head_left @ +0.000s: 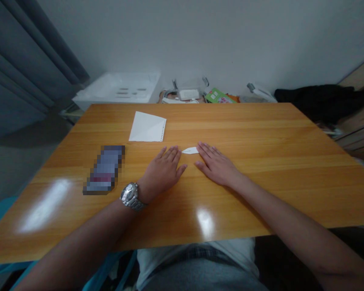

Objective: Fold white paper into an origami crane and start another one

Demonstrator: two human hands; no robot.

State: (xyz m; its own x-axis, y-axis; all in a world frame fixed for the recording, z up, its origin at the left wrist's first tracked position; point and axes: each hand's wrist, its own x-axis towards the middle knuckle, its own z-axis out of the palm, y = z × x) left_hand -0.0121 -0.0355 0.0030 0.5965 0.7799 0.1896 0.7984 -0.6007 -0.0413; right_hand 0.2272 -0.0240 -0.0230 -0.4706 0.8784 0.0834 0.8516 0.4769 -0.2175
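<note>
Blue chair (1, 210): at the near left, partly hidden by the wooden table (261, 133).
Curtain (27, 52): grey, hanging in folds at the far left, beyond the table.
Pixelated item (104, 169): a dark-edged oblong lying on the left part of the table; its details are masked.
White basin (109, 83): behind the table's far edge, on the left, with slots in its surface.
Wristwatch (130, 195): silver, with a metal band, on the person's left wrist.
White sheet (147, 127): flat on the table, left of centre and farther off than the hands, a row of small holes along its right edge.
Left hand (164, 171): palm down on the table, fingers straight and grasping nothing; the fingertips are at the folded paper's pointed left end.
Folded paper (190, 150): small, white and narrow, lying on the table between the two hands, near the middle.
Right hand (214, 163): palm down, fingers extended and unclenched, the fingertips over the folded paper's right end; the thumb lies apart, on the near side.
Green booklet (218, 96): behind the far edge, right of centre, among other small objects.
Dark cloth (321, 99): heaped at the far right, beyond the table.
</note>
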